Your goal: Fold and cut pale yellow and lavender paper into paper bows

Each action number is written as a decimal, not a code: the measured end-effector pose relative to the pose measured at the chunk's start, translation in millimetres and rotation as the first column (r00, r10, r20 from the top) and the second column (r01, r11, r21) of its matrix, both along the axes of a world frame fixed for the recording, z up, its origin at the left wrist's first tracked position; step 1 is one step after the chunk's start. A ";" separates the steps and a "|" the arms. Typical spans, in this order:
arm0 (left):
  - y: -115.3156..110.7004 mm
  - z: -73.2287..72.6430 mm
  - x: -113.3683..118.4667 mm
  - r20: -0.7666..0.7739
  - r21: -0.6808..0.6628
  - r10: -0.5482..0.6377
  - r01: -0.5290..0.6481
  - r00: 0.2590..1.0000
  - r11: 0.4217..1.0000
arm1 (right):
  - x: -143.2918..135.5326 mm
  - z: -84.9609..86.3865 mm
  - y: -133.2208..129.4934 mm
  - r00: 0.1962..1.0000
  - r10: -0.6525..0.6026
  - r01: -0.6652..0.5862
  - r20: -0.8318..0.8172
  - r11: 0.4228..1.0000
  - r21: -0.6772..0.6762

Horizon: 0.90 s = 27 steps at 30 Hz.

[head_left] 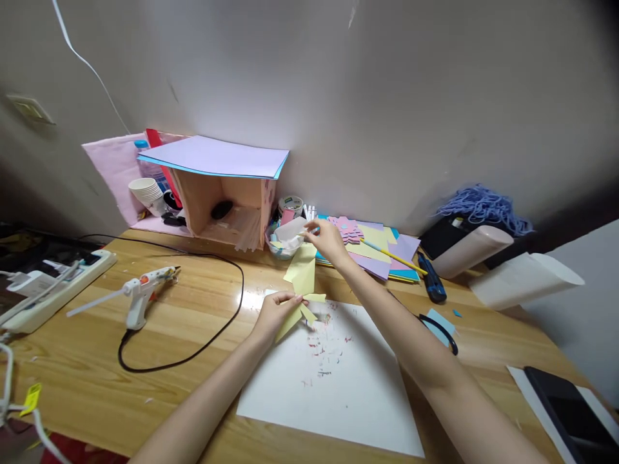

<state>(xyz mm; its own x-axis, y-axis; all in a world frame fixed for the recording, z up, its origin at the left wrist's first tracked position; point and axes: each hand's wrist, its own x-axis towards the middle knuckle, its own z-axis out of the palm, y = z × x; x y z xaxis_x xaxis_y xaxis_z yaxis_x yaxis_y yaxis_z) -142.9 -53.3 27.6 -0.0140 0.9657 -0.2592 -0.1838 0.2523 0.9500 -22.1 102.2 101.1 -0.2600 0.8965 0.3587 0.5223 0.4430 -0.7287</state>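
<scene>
My left hand [276, 312] pinches pale yellow paper pieces [304, 274] above the top edge of a white sheet [333, 380]. Several cut flaps and strips of this paper stick out around the fingertips. Farther back, my right hand [325, 237] hangs over a small clear plastic bowl [280, 248] holding white and coloured scraps. Its thumb and forefinger are pressed together at the bowl's rim; whatever they hold is too small to make out. Red and dark marks speckle the white sheet beneath my hands.
On the left lie a glue gun [145, 293] with its looping black cord and a power strip [58, 290]. A pink box [227, 206] stands against the wall. Coloured papers [372, 248], a yellow pencil [394, 256], a box cutter [432, 277], paper rolls [527, 280] and a phone [570, 412] are rightward.
</scene>
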 end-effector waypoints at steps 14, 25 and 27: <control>-12.0 -3.1 55.8 -0.073 0.075 -0.303 0.308 0.950 0.948 | 113.4 -65.1 -131.8 0.923 0.037 -0.197 -0.384 0.901 -0.387; 13.1 -5.1 100.4 -0.172 0.006 -0.515 0.524 0.840 0.852 | 170.3 -82.0 -146.8 0.971 0.072 -0.095 0.228 0.991 0.090; 14.2 -2.2 98.3 -0.194 0.011 -0.553 0.565 0.810 0.825 | 177.3 -80.6 -148.6 0.939 0.150 -0.183 0.311 0.980 0.077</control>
